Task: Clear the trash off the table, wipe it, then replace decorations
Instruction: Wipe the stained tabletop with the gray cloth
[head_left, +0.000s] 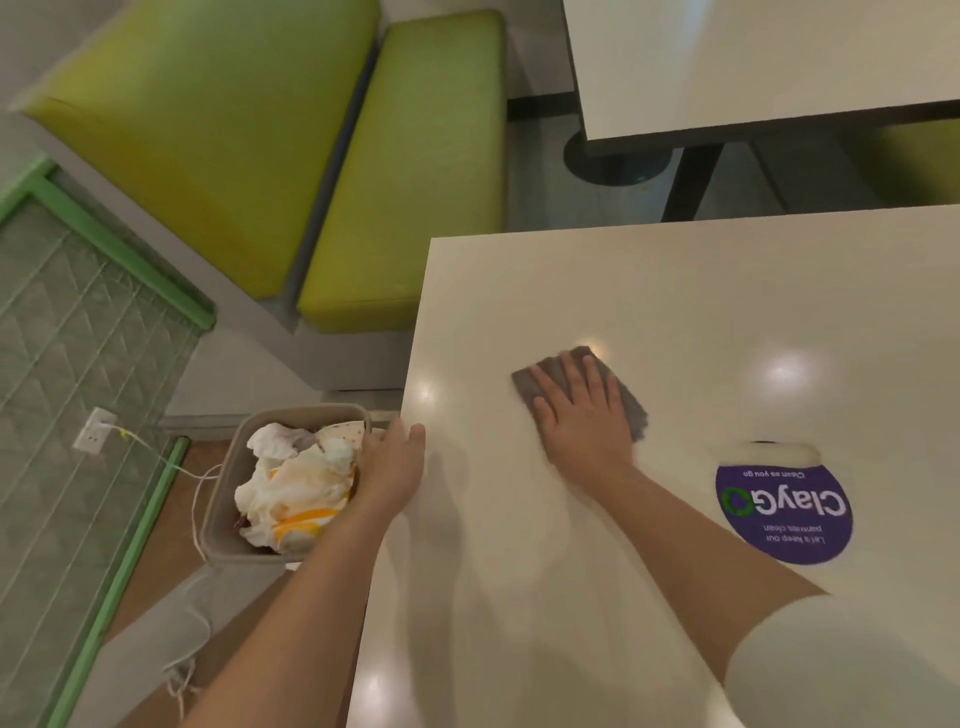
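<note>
A: Cream-coloured desk (675, 291) fills the right of the view. What is on it?

B: A grey cloth (631, 400) lies near the desk's middle. The right hand (582, 410) presses flat on it, fingers straight and spread. A round purple sticker (784, 512) sits on the desk to the right of the cloth.

A: And the left hand (392, 465)?

B: It rests at the desk's left edge, fingers relaxed; I cannot tell whether it grips anything. Just left of that edge, below desk level, a beige bin (244, 457) holds crumpled wrappers (296, 493). Green seats (405, 171) stand beyond the desk.
</note>
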